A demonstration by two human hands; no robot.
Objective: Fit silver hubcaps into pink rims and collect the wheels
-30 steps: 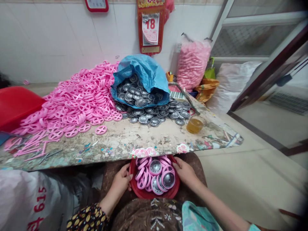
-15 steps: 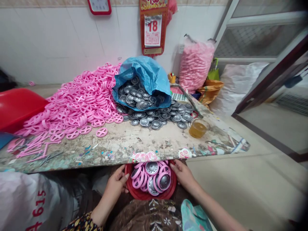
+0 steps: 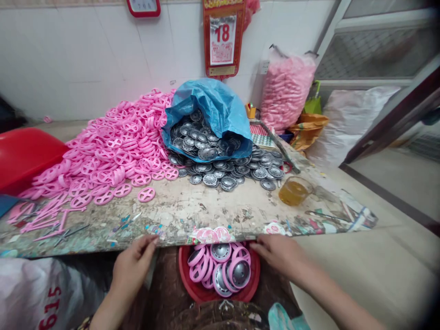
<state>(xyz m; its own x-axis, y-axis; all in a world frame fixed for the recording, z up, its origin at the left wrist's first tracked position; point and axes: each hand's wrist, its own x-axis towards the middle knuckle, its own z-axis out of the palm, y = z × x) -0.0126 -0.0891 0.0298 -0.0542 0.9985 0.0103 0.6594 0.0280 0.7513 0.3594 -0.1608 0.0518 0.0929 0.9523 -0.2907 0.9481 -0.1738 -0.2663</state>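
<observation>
On my lap, against the table's front edge, rests a red basin filled with pink wheels, several of them fitted with grey hubcap discs. My right hand is at the basin's right rim, right under the table edge, with its thumb and fingers closed there; the fingertips are partly hidden. My left hand is away from the basin, its fingertips at the table's front edge. Its fingers are loosely bent, and nothing shows between them and the thumb.
A heap of pink wheel rims covers the table's left. Grey discs spill from a blue bag. A glass of amber liquid stands right, pink rods lie left, beside a red scoop-like container. A white sack stands lower left.
My left hand has let go of the basin's left rim and moved left and up to the table edge. My right hand stays at the right rim. The view has shifted slightly.
</observation>
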